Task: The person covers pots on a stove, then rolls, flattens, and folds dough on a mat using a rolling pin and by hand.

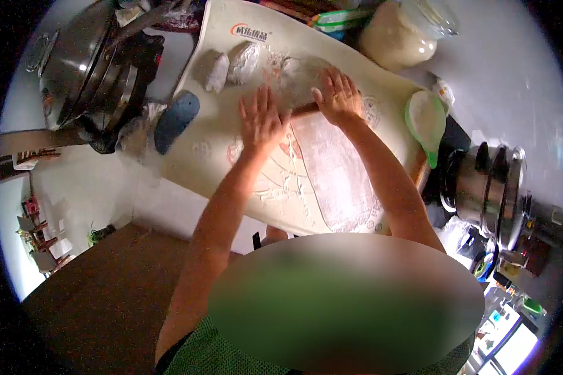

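Note:
A brown rolling pin point(304, 111) lies across the far end of a long, floured sheet of dough point(334, 165). My left hand point(261, 119) rests palm down at the pin's left end, fingers stretched forward and apart. At the other end, my right hand point(340, 97) lies flat with its fingers extended and thumb out toward the pin. Both palms hide the ends of the pin. Two floured lumps of dough, one smaller point(217, 73) and one larger point(244, 62), sit beyond my left hand on the cream mat point(222, 128). Loose flour marks the mat.
A dark blue oblong object point(176, 122) lies at the mat's left edge. On the right is a green scoop point(425, 119) holding white powder. A glass jar point(397, 37) stands at the back. Stacked pots point(488, 190) stand right; dark cookware point(84, 69) is left.

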### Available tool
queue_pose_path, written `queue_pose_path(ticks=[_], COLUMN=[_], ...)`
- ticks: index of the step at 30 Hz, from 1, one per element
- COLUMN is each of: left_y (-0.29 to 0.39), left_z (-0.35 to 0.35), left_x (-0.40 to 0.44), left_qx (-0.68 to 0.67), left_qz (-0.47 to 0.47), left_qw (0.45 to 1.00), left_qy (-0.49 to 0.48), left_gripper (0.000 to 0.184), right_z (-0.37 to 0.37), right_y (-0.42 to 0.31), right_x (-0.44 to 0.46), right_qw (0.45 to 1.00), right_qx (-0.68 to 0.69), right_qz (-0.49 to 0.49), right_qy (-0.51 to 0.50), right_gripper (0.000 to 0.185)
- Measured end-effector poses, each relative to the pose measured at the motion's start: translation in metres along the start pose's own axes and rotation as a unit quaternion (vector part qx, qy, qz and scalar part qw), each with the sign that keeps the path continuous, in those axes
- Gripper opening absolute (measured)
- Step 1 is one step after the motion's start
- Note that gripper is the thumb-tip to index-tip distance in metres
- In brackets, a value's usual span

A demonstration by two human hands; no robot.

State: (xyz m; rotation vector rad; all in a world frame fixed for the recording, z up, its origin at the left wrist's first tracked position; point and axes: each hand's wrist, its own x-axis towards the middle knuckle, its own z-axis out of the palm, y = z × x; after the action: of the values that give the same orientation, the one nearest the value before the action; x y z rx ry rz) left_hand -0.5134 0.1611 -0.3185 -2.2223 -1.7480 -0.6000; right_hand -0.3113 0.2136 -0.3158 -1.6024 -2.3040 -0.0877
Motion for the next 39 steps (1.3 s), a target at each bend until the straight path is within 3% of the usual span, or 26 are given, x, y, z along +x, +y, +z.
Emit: queue_pose_path(ticks=[2, 3, 5, 6, 7, 8, 10, 13, 14, 15, 18, 20, 21, 22, 24, 34, 38, 39], left_y=[-0.018, -0.025, -0.031, -0.03, -0.028, -0.025, -0.016, -0.004, -0.001, 0.002, 0.004, 0.011, 0.013, 0.016, 0.024, 0.042, 0.017, 0.01], left_z=[0.013, 0.021, 0.03, 0.028, 0.022, 0.017, 0.01, 0.001, -0.002, -0.01, -0.013, -0.019, -0.023, -0.027, -0.035, -0.054, -0.033, -0.03], left_x=[0.029, 0.041, 0.054, 0.053, 0.05, 0.047, 0.033, 0.006, -0.003, -0.007, -0.016, -0.024, -0.026, -0.026, -0.03, -0.049, -0.032, -0.026], left_qx=[0.006, 0.005, 0.029, 0.027, 0.016, 0.005, -0.019, -0.043, -0.041, -0.064, -0.059, -0.084, -0.078, -0.07, -0.101, -0.178, -0.112, -0.107], left_qz=[0.04, 0.039, 0.061, 0.059, 0.051, 0.044, 0.043, 0.045, 0.046, 0.033, 0.028, 0.009, 0.025, 0.04, 0.051, 0.117, 0.076, 0.039], left_qw=[0.998, 0.998, 0.995, 0.995, 0.997, 0.998, 0.998, 0.998, 0.998, 0.995, 0.993, 0.989, 0.993, 0.995, 0.99, 0.974, 0.991, 0.989], left_qy=[0.044, 0.044, -0.07, -0.071, -0.063, -0.053, -0.029, -0.013, -0.017, -0.074, -0.095, -0.118, -0.087, -0.055, -0.079, -0.071, -0.022, -0.09], left_gripper=[0.052, 0.052, 0.044, 0.044, 0.043, 0.042, 0.044, 0.049, 0.052, 0.058, 0.061, 0.062, 0.062, 0.062, 0.062, 0.064, 0.063, 0.06], right_z=[0.008, 0.025, 0.03, 0.028, 0.02, 0.016, 0.004, -0.032, -0.047, -0.062, -0.1, -0.121, -0.123, -0.123, -0.121, -0.104, -0.104, -0.104], right_y=[-0.001, 0.007, 0.01, 0.009, 0.006, 0.005, 0.007, 0.012, 0.011, 0.01, -0.007, -0.029, -0.039, -0.049, -0.064, -0.074, -0.073, -0.072], right_x=[0.025, 0.03, 0.04, 0.042, 0.041, 0.034, 0.013, -0.057, -0.088, -0.12, -0.213, -0.255, -0.274, -0.285, -0.296, -0.298, -0.296, -0.296], right_qw=[0.995, 0.995, 0.996, 0.995, 0.992, 0.992, 0.996, 0.985, 0.977, 0.973, 0.957, 0.902, 0.924, 0.909, 0.86, 0.828, 0.826, 0.826], right_qx=[0.024, 0.015, -0.01, -0.034, 0.019, 0.019, 0.049, 0.104, 0.131, 0.118, 0.053, 0.131, 0.073, 0.079, 0.125, 0.133, 0.098, 0.097], right_qz=[0.086, 0.1, 0.091, 0.079, 0.118, 0.12, 0.072, 0.114, 0.135, 0.183, 0.284, 0.406, 0.374, 0.406, 0.487, 0.542, 0.547, 0.547], right_qy=[-0.041, -0.005, 0.016, 0.04, -0.026, -0.028, 0.023, 0.073, 0.098, 0.074, 0.012, -0.063, -0.043, -0.05, -0.085, -0.061, -0.097, -0.097], right_gripper=[0.049, 0.041, 0.04, 0.039, 0.042, 0.042, 0.046, 0.05, 0.052, 0.052, 0.05, 0.045, 0.039, 0.038, 0.039, 0.032, 0.027, 0.027])
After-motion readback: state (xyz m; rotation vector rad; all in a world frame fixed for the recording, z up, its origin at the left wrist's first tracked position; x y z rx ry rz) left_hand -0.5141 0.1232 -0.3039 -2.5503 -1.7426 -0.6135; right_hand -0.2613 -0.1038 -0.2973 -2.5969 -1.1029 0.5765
